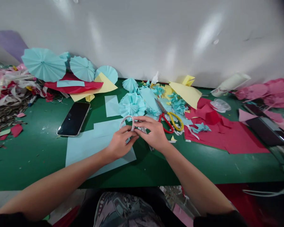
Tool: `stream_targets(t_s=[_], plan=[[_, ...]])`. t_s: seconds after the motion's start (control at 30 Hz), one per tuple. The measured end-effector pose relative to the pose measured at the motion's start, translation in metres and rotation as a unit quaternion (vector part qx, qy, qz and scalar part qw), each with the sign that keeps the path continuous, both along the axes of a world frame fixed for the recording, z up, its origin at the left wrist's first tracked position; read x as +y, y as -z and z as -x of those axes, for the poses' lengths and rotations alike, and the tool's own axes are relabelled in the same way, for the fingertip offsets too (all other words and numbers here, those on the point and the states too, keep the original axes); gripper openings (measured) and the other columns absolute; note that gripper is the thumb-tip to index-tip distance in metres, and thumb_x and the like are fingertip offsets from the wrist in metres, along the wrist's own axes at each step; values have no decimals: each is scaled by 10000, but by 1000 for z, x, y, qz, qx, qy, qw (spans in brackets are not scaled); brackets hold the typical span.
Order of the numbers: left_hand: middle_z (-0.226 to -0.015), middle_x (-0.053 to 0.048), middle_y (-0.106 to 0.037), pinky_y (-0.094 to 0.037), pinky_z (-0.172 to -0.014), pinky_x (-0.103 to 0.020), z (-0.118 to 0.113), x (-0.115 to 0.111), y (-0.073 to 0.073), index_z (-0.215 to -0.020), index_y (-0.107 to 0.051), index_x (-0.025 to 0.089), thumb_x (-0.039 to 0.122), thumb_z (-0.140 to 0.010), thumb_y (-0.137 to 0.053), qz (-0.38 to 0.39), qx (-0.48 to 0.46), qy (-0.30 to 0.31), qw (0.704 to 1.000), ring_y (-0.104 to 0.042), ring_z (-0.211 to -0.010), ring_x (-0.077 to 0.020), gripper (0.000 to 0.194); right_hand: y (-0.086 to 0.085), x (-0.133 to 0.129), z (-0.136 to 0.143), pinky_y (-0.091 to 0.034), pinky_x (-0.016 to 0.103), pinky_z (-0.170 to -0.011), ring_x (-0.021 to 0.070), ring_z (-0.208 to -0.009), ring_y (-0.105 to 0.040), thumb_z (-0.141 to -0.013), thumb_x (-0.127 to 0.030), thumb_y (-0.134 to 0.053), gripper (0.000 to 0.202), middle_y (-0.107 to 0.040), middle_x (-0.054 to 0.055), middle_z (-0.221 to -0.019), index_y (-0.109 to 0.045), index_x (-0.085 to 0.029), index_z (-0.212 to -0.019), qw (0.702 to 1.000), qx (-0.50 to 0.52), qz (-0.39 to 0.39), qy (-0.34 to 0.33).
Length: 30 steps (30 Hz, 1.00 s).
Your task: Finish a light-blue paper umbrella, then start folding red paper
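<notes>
Ring (133,123), white, upright, between left hand (119,142) and right hand (155,132); fingertips of both closed narrowly on it. Phone (74,119) at nine o'clock from ring. Step appears two-handed fingering of ring; next move calls for light, even pinch.

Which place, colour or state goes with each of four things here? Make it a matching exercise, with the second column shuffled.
1. White ring
2. Scissors
3. Light-rimmed phone
4. Pink pleated paper

A. Left of both hands, dark screen up
B. Toward the far right of the green table
C. Held between the left hand and right hand
D. Red and yellow, with grey metal

Pairs: 1-C, 2-D, 3-A, 4-B
</notes>
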State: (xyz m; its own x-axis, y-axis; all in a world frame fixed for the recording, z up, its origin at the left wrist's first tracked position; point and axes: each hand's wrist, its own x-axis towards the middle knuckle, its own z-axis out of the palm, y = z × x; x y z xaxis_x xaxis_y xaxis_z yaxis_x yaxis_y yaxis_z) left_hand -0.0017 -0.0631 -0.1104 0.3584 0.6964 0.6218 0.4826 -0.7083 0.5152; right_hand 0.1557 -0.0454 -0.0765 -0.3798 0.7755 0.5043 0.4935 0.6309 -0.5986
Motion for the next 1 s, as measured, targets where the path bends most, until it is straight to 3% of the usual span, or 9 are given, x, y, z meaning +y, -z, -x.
stream_targets(t_s=[0.23, 0.37, 0.47, 0.63, 0.83, 1.0], plan=[[-804, -44, -650, -500, -549, -213, 0, 1, -3, -746, -636, 148, 147, -797, -557, 24, -16, -13, 999, -592, -607, -94, 94, -8, 0, -3, -499, 370, -853, 192, -1018, -589, -769, -154, -558, 91, -637, 72, -1066, -634, -205, -768, 999, 30, 24, -31], [-784, -38, -670, -518, -562, -228, 1, 3, -4, -745, -648, 157, 167, -799, -558, 29, -12, -24, 999, -613, -619, -108, 105, -11, 2, -7, -485, 397, -863, 208, -1061, -545, -774, -196, -576, 82, -587, 85, -1109, -618, -213, -843, 998, 23, -43, -43], [-798, -38, -681, -537, -611, -262, 2, 4, -1, -759, -657, 173, 200, -821, -524, 9, 15, -12, 1000, -638, -704, -139, 148, -9, 4, -10, -451, 435, -892, 235, -1152, -445, -796, -190, -560, 156, -519, 89, -1198, -619, -236, -932, 993, -39, -106, -41], [-742, -36, -673, -534, -594, -276, 2, 5, 1, -775, -663, 175, 216, -837, -494, -4, 37, -1, 999, -630, -681, -144, 184, -2, 7, -11, -365, 501, -956, 260, -1220, -320, -823, -180, -528, 162, -459, 43, -1285, -653, -269, -874, 976, -154, -143, -57], [-804, -31, -704, -486, -499, -212, 3, 6, -6, -755, -671, 169, 184, -802, -539, 61, 18, 14, 998, -592, -542, -89, 141, 1, 7, -11, -385, 458, -937, 246, -1157, -348, -821, -184, -528, 147, -491, 69, -1212, -658, -235, -778, 970, -150, -186, -48], [-766, -10, -712, -451, -469, -200, 4, 8, -12, -713, -676, 176, 189, -800, -533, 112, 28, 30, 993, -598, -536, -93, 168, 1, 6, -9, -381, 455, -923, 250, -1139, -365, -812, -176, -529, 155, -496, 56, -1206, -637, -234, -717, 974, -146, -171, -37]])
